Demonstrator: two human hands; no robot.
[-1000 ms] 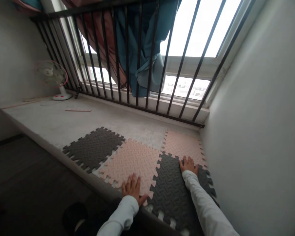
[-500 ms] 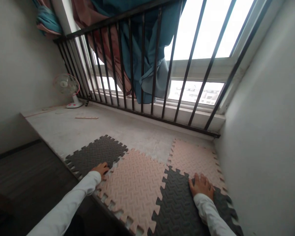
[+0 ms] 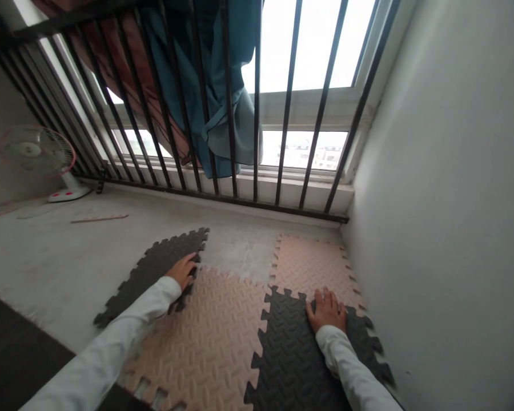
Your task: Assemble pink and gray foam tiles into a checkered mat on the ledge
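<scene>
While a dark railing (image 3: 256, 142) crosses the window (image 3: 278, 51), a pale ledge (image 3: 235, 248) below carries a near pink tile (image 3: 218, 331), whose toothed edge meets a right dark tile (image 3: 285, 354); a far pink tile (image 3: 309, 260) lies beyond, and a left dark tile (image 3: 152, 271) lies beside the near pink tile. The right hand (image 3: 328, 314) rests flat on the right dark tile, grasping nothing. The left hand (image 3: 182, 270) touches the left dark tile's right edge; whether it grips, I cannot tell.

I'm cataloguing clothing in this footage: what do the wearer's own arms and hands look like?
The left sleeve and right sleeve are long, whitish and creased, reaching the wrists, with no visible pattern. The left hand and right hand wear no gloves.
</scene>
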